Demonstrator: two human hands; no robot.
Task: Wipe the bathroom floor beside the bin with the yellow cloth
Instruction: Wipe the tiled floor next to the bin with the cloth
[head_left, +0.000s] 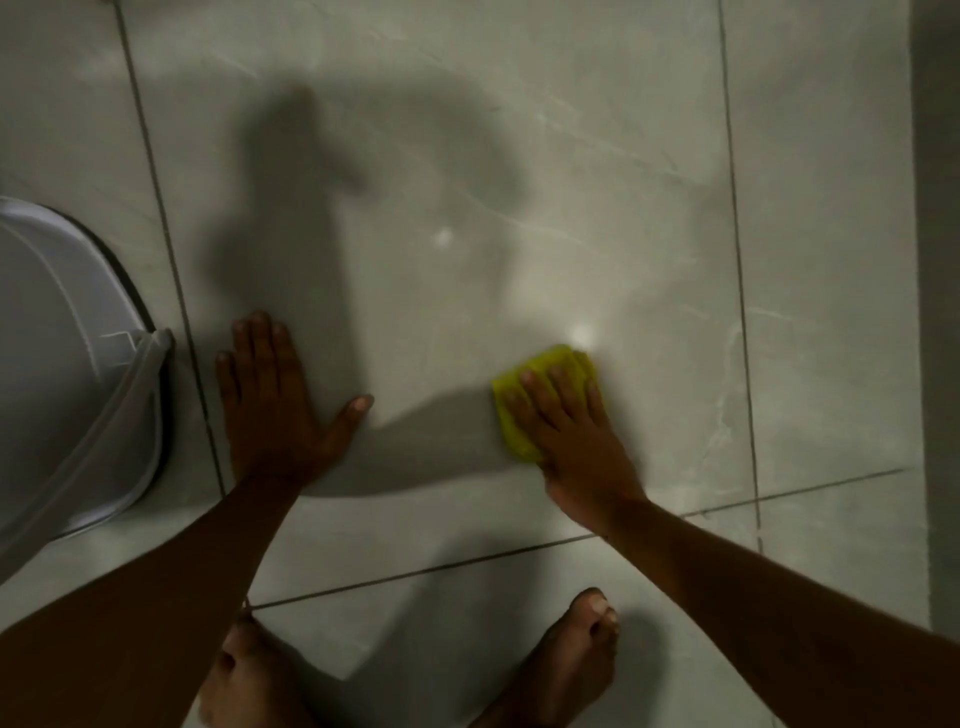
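While a right hand presses flat, fingers spread, on a folded yellow cloth, the cloth's long axis runs diagonally away from the person across the grey floor tile, well right of the white bin. Nearer the bin, the left hand rests open-palmed on the tile. Two bare feet stand below; the bin's contents are hidden.
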